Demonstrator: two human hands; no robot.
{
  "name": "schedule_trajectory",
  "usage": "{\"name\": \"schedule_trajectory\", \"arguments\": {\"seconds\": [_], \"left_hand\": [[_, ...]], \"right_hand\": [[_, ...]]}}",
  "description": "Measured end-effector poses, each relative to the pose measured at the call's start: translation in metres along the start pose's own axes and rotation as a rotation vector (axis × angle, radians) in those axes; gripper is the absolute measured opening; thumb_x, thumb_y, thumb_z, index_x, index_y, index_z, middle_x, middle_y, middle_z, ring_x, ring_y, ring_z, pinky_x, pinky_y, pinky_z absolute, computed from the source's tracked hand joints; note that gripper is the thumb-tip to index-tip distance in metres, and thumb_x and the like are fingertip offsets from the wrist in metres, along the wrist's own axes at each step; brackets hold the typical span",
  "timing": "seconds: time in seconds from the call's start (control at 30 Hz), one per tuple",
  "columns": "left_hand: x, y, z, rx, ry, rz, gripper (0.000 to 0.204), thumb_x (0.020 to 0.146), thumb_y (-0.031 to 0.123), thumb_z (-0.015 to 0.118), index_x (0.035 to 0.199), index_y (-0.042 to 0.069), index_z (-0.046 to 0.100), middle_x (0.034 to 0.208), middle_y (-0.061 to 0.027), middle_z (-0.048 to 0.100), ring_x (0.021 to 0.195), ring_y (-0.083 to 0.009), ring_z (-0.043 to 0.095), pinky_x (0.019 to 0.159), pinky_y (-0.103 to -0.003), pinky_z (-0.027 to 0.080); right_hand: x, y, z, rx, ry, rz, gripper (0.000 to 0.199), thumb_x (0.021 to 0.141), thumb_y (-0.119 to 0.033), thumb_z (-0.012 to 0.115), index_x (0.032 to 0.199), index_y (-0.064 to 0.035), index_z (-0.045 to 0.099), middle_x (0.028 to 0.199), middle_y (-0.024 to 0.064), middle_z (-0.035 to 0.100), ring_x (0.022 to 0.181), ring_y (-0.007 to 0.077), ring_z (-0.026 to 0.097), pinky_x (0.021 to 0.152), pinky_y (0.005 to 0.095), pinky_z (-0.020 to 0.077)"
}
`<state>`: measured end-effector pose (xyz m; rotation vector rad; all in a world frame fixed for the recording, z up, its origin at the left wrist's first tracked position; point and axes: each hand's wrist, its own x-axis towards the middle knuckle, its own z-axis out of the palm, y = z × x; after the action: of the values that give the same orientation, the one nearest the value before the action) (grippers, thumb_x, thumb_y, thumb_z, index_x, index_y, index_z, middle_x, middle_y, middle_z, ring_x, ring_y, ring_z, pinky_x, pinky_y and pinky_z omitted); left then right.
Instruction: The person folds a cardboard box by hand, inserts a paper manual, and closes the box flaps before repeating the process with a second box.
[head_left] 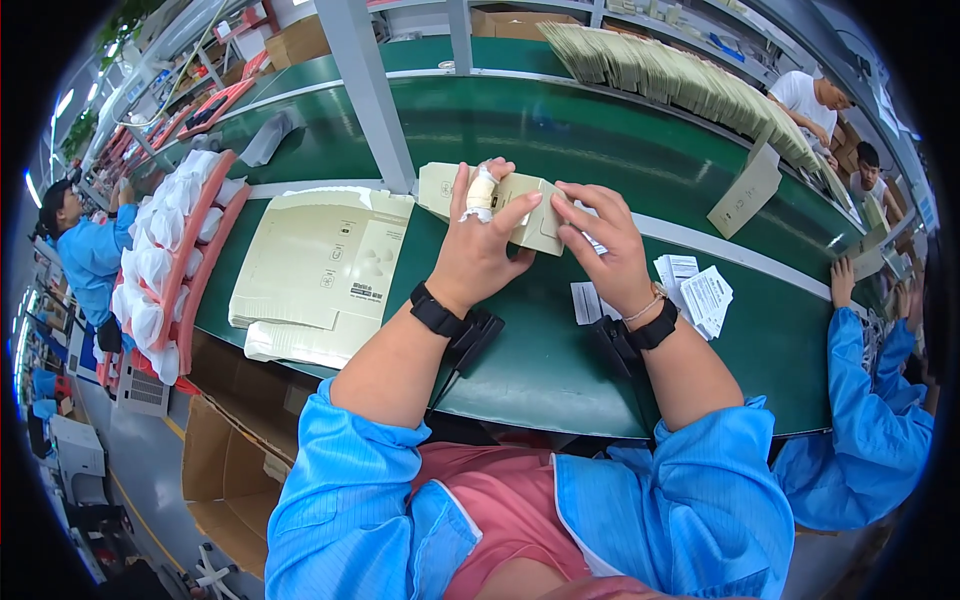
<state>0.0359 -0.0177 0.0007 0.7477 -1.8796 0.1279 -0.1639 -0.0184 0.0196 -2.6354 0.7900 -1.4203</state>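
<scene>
A small beige carton [541, 238] is held up over the green bench, between my two hands. My left hand [470, 245], with a pale wrapping round one finger, grips the carton from its left, thumb across the near side. At the carton's right end, my right hand [618, 255] pinches the edge with bent fingers. A beige panel [436, 186] shows just left of my left fingers; whether it belongs to this carton I cannot tell. Flat beige carton blanks [290, 250] lie stacked to the left. Printed white slips [708, 300] lie right of my right wrist, and another slip [586, 303] lies below that hand.
Pink trays [205, 215] with white-wrapped items stand at far left. A metal post [365, 90] rises behind the blanks. Beyond runs a green conveyor [480, 115] with a long row of beige cartons [680, 95]. A co-worker's blue sleeve [860, 400] is close at right. An open cardboard box [225, 480] sits below left.
</scene>
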Motion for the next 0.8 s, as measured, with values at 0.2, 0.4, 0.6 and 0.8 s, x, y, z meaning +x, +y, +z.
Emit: {"name": "schedule_trajectory", "arguments": {"seconds": [0.2, 0.4, 0.6, 0.8], "left_hand": [[-0.001, 0.005, 0.004, 0.013, -0.060, 0.059, 0.083, 0.051, 0.002, 0.078, 0.124, 0.029, 0.049, 0.128, -0.0170, 0.044, 0.122, -0.0385, 0.043, 0.108, -0.060, 0.021], [-0.003, 0.006, 0.006, 0.001, -0.081, 0.068, 0.086, 0.051, -0.001, 0.077, 0.125, 0.031, 0.049, 0.127, -0.0181, 0.045, 0.122, -0.0391, 0.043, 0.107, -0.062, 0.022], [-0.002, 0.006, 0.006, -0.015, -0.075, 0.080, 0.089, 0.049, -0.001, 0.078, 0.126, 0.031, 0.048, 0.128, -0.0170, 0.045, 0.122, -0.0390, 0.043, 0.108, -0.061, 0.021], [-0.002, 0.002, 0.004, -0.041, -0.070, 0.089, 0.094, 0.049, 0.004, 0.082, 0.129, 0.032, 0.043, 0.131, -0.0156, 0.043, 0.126, -0.0389, 0.040, 0.109, -0.059, 0.021]], "right_hand": [[0.003, -0.014, 0.002, 0.125, 0.110, 0.222, 0.045, 0.074, -0.007, 0.072, 0.116, -0.0056, 0.059, 0.111, 0.0111, 0.059, 0.104, 0.0275, 0.056, 0.091, 0.0340, 0.0443], [0.003, -0.016, 0.006, 0.032, 0.128, 0.222, 0.041, 0.071, -0.003, 0.072, 0.111, -0.0048, 0.060, 0.102, 0.0119, 0.060, 0.093, 0.0265, 0.058, 0.082, 0.0327, 0.0471], [-0.002, -0.006, 0.001, -0.004, 0.092, 0.157, 0.044, 0.072, -0.003, 0.072, 0.114, -0.0053, 0.059, 0.103, 0.0112, 0.061, 0.090, 0.0259, 0.059, 0.080, 0.0323, 0.0476], [0.004, -0.008, -0.007, 0.125, 0.019, 0.118, 0.054, 0.071, -0.005, 0.074, 0.122, -0.0070, 0.057, 0.112, 0.0118, 0.059, 0.102, 0.0275, 0.057, 0.089, 0.0341, 0.0452]]}}
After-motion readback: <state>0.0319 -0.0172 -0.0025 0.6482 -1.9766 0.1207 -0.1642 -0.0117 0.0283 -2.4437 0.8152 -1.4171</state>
